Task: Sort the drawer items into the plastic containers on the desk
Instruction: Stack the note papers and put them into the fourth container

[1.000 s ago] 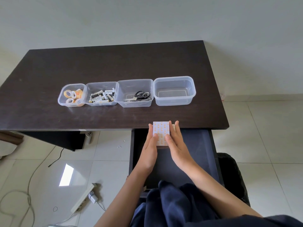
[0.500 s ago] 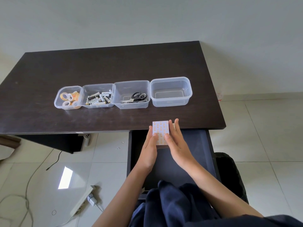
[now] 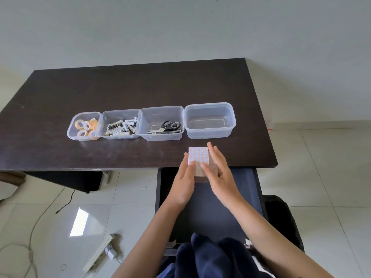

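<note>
Both hands hold a small white pack printed with orange marks (image 3: 198, 157) over the desk's front edge. My left hand (image 3: 184, 183) grips its left side and my right hand (image 3: 218, 173) its right side. Below them the dark drawer (image 3: 208, 207) stands pulled open. Four clear plastic containers line the dark desk (image 3: 140, 87): one with tape rolls (image 3: 85, 126), one with batteries (image 3: 121, 125), one with scissors (image 3: 162, 123), and an empty one (image 3: 209, 120) just beyond the pack.
A power strip with a plug (image 3: 100, 251) and cables (image 3: 30, 247) lie on the tiled floor at the left. A dark chair edge (image 3: 281, 213) shows right of the drawer. My dark clothing (image 3: 204, 255) fills the bottom centre.
Both hands have lifted the pack a little up and forward, from above the drawer to over the desk edge, closer to the empty container.
</note>
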Available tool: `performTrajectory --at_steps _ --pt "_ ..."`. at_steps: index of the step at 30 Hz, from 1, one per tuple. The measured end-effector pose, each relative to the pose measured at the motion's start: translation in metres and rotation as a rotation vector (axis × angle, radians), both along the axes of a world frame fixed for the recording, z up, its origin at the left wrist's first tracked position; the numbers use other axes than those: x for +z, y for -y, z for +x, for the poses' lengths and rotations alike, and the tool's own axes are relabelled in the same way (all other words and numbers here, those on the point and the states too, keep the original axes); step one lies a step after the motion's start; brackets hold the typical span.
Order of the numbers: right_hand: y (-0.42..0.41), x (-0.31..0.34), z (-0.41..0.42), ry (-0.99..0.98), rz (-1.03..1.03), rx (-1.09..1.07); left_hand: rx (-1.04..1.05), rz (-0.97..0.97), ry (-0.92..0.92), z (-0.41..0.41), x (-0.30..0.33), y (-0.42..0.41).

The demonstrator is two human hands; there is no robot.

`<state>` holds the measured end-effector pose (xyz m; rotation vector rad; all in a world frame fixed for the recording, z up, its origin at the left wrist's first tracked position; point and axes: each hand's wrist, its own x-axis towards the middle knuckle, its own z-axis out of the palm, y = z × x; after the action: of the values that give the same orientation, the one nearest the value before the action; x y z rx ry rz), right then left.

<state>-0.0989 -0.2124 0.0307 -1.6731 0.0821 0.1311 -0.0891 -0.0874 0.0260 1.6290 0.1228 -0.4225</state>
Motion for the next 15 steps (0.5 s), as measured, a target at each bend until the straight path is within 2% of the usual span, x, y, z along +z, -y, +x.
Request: performTrajectory --at_steps 6,11,15 --pt "0.012 0.013 0.045 0.066 0.041 -0.090 -0.081 -0.002 0.097 0.036 0.034 0.006" --pt "0.011 0.029 0.095 0.022 0.165 -0.166 -0.161 0.032 0.180 0.086 0.052 0.004" --pt "0.013 0.038 0.134 -0.050 0.188 -0.227 -0.228 0.093 0.234 0.130 0.058 0.002"
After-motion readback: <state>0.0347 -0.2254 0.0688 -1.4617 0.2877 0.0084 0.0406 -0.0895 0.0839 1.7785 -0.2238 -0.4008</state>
